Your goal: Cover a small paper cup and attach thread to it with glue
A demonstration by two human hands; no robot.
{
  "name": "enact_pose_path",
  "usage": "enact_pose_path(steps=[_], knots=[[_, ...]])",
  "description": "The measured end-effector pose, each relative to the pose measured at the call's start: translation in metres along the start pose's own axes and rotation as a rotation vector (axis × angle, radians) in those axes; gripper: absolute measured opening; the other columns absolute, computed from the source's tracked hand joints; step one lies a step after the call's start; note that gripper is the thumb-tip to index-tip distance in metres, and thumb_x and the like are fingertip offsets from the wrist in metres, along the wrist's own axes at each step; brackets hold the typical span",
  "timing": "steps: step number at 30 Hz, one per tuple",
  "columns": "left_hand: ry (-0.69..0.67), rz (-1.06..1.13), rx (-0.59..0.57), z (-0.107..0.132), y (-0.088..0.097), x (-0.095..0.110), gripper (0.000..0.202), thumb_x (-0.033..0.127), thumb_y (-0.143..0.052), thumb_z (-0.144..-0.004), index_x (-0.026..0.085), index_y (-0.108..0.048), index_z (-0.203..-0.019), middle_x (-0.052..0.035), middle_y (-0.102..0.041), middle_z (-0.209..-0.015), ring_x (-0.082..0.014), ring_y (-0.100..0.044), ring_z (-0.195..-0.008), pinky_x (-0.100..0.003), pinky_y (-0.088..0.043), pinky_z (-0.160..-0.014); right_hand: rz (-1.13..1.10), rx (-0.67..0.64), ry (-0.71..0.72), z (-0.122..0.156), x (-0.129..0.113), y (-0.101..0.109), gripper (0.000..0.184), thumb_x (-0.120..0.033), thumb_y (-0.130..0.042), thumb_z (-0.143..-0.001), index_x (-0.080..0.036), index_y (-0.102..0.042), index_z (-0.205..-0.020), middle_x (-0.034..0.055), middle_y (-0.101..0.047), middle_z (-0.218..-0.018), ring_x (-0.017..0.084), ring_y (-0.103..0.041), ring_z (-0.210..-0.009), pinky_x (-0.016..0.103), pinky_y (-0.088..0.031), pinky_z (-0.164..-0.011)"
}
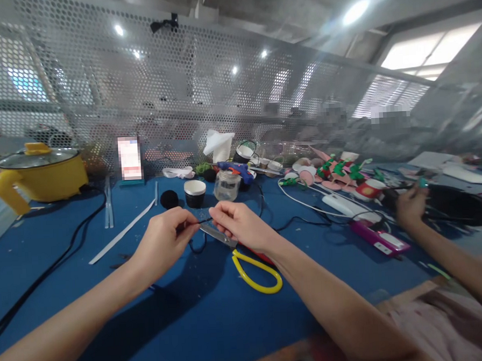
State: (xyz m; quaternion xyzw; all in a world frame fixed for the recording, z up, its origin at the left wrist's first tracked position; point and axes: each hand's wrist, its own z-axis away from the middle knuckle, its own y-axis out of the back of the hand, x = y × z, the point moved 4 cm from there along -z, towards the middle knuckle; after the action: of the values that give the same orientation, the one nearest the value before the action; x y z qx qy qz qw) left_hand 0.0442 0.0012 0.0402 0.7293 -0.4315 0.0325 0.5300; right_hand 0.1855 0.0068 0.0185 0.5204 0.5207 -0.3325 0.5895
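My left hand [161, 241] pinches one part of a thin black cord [205, 221]. Between thumb and fingers, my right hand [241, 223] grips it too, a short way off. A dark loop, seemingly of the same cord, hangs below my fingers. Under my right hand lies a pair of scissors [257, 274] with yellow and red handles, its blades partly hidden. Just beyond my hands are a black fuzzy ball [169, 199], a small black cup with a white rim [195, 193] and a clear glass jar [227, 186].
Left stands a yellow electric pot [42, 172]. A phone [130, 158] is propped by the mesh panel [159, 88]. A blue glue gun [238, 171] is behind the jar. Right are a purple power strip [379, 238], felt pieces [341, 170] and another person's hand [412, 206] by a black pan [458, 201].
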Motion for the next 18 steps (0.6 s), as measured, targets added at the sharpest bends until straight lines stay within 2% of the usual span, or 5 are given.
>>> enact_pose_path(steps=[7, 10, 13, 15, 18], knots=[[-0.004, -0.001, -0.011, -0.0005, -0.0023, -0.0021, 0.012, 0.019, -0.050, -0.074, 0.014, -0.058, -0.066, -0.0001, -0.055, -0.059, -0.0097, -0.046, -0.053, -0.020, -0.033, -0.051, 0.245, 0.111, 0.116, 0.0011, -0.0067, 0.0036, 0.032, -0.040, -0.041, -0.081, -0.017, -0.044, -0.060, -0.0039, -0.042, -0.051, 0.006, -0.036, -0.044, 0.020, -0.029, -0.044], [-0.012, -0.012, -0.006, -0.0009, -0.0016, -0.0013, 0.012, 0.019, -0.050, -0.074, 0.014, -0.057, -0.065, -0.0001, -0.054, -0.059, -0.0095, -0.046, -0.053, -0.020, -0.033, -0.050, 0.239, 0.131, 0.142, 0.0009, -0.0069, 0.0055, 0.034, -0.042, -0.035, -0.083, -0.016, -0.051, -0.069, -0.0008, -0.049, -0.058, 0.008, -0.042, -0.049, 0.021, -0.034, -0.048], [-0.025, -0.018, -0.004, -0.0004, -0.0024, -0.0006, 0.012, 0.018, -0.050, -0.074, 0.014, -0.057, -0.065, 0.0004, -0.053, -0.059, -0.0091, -0.045, -0.053, -0.020, -0.032, -0.050, 0.256, 0.090, 0.218, 0.0009, -0.0072, 0.0020, 0.027, -0.041, -0.046, -0.079, -0.016, -0.056, -0.078, 0.0012, -0.056, -0.068, 0.009, -0.048, -0.058, 0.022, -0.037, -0.055], [-0.033, -0.023, -0.006, 0.0003, -0.0039, -0.0007, 0.012, 0.017, -0.050, -0.074, 0.014, -0.057, -0.066, 0.0009, -0.052, -0.059, -0.0086, -0.044, -0.053, -0.019, -0.032, -0.050, 0.286, 0.111, 0.258, 0.0009, -0.0060, -0.0002, 0.023, -0.038, -0.053, -0.075, -0.016, -0.057, -0.074, 0.0005, -0.057, -0.067, 0.009, -0.048, -0.059, 0.021, -0.037, -0.056], [-0.036, -0.032, -0.007, 0.0010, -0.0060, -0.0013, 0.012, 0.017, -0.050, -0.074, 0.014, -0.057, -0.065, 0.0018, -0.051, -0.058, -0.0079, -0.043, -0.051, -0.019, -0.031, -0.049, 0.349, 0.190, 0.288, 0.0011, -0.0038, -0.0020, 0.024, -0.036, -0.055, -0.074, -0.015, -0.055, -0.062, -0.0021, -0.050, -0.056, 0.008, -0.042, -0.052, 0.021, -0.033, -0.050]])
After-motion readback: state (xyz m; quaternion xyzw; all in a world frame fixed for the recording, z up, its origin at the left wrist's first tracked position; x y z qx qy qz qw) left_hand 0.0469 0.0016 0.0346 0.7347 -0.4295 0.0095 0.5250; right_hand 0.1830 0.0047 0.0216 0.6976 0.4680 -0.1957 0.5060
